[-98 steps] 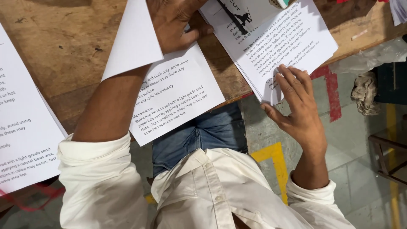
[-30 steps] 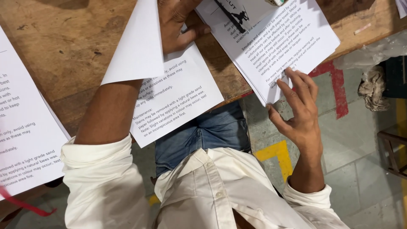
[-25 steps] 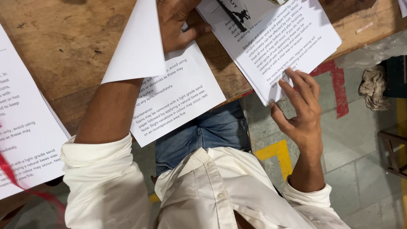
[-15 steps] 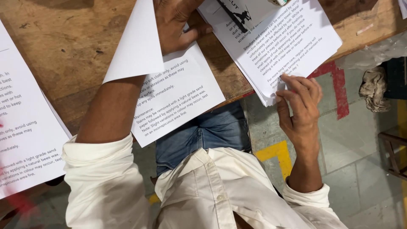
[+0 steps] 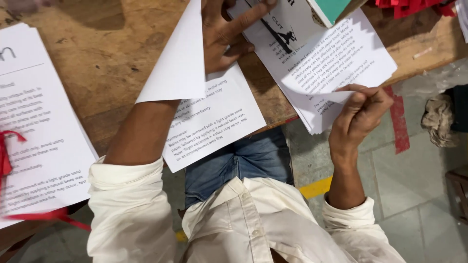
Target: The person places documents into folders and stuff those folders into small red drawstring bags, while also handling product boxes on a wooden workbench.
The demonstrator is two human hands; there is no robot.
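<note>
A worn wooden table (image 5: 97, 73) fills the upper part of the view, with a person in a white shirt seated at its near edge. On its far left lies a pile of printed sheets (image 5: 39, 131) with red ribbon (image 5: 9, 156) across it. In the middle, a folded sheet (image 5: 204, 117) hangs over the table edge, its upper flap standing up white and blank. To the right sits the stack of printed leaflets (image 5: 336, 63), overhanging the edge, a teal box corner (image 5: 331, 9) just above it. The left hand (image 5: 226, 34) lies flat, fingers spread, pressing on the folded sheet and reaching onto the stack's top page. The right hand (image 5: 360, 114) is closed in a narrow pinch on the lower corner of the top leaflet, curling it up off the stack. To do this well, the pinch should probably take a single sheet only, lifting slowly while the left hand holds the rest down so nothing slides off the edge.
</note>
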